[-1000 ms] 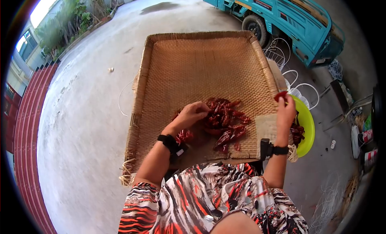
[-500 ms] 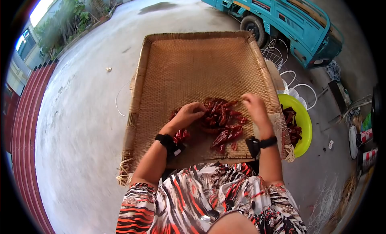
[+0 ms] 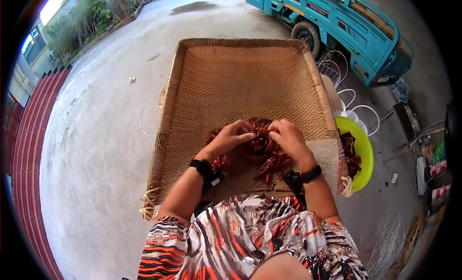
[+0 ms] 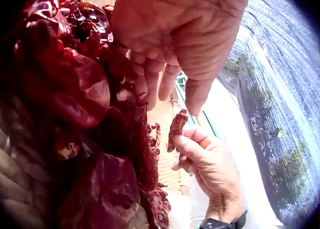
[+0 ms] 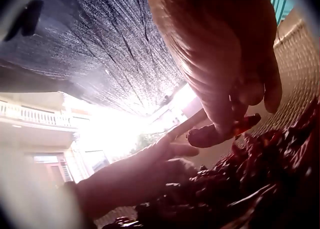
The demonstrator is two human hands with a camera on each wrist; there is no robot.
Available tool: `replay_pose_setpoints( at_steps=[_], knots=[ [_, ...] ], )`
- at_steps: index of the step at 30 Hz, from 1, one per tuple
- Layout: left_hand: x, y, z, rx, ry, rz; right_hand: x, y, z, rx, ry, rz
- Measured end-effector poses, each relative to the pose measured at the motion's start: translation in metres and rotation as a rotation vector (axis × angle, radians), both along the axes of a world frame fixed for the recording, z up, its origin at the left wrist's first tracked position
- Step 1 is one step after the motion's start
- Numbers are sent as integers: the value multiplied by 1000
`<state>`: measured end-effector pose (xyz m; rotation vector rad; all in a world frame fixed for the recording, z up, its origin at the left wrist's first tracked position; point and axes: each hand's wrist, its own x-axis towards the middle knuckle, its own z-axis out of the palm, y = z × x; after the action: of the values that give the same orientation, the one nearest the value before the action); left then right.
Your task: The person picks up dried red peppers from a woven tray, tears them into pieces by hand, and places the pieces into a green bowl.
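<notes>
A heap of dried red chili peppers (image 3: 273, 165) lies at the near end of a woven tray (image 3: 250, 82). Between finger and thumb my right hand (image 3: 288, 138) pinches one dried chili pepper (image 4: 177, 130) above the heap; it also shows in the right wrist view. Facing it over the heap, my left hand (image 3: 231, 139) is bent at the fingers, thumb apart from them, with nothing between. Glossy chilies fill the near side of the left wrist view, close beside the left hand's fingers.
Right of the tray stands a yellow-green basin (image 3: 367, 157) with dark red chilies (image 3: 351, 160) in it. A pale patch (image 3: 323, 152) covers the tray's near right corner. White wire racks (image 3: 358, 115) and a teal cargo tricycle (image 3: 356, 37) are beyond on the right.
My right hand came from beside the basin, where it held a red chili piece, leftward to the heap, and now pinches a chili. The left hand has stayed nearly in place.
</notes>
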<state>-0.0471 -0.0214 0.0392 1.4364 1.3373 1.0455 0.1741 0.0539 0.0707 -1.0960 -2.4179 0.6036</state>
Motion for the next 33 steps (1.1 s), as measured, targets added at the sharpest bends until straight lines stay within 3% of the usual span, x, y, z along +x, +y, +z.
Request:
replay_pose_setpoints(
  at_steps=[6,8,12,16,19,20,24,26,29,31,33],
  knots=[
    [-5,0,2,55,100,-89,-12,-11,-12,-4,89,111],
    [-9,4,-7,-51,-68,-150,-8,-10,-15,-6,132,138],
    [-5,3,-2,-133,-99,-99,12,-14,0,-18,113,41],
    [-8,6,-14,-88,-137,-76,71,5,10,107,141,-250],
    [-7,7,-14,-78,-104,-87,120,7,38,93,57,-634],
    [-8,6,-13,-76,-94,-80,146,21,19,251,120,-643],
    [-10,8,-14,-76,-17,-78,186,30,-2,250,-102,-955],
    [-9,7,-13,-92,-39,-65,179,25,-8,401,-264,-933],
    [-11,7,-14,-91,-26,-92,143,32,0,263,-48,-611],
    [-9,6,-14,-91,-35,-96,101,31,4,-35,49,-457],
    [-10,9,-19,-108,-45,-101,58,30,4,2,-29,-295]
  ],
)
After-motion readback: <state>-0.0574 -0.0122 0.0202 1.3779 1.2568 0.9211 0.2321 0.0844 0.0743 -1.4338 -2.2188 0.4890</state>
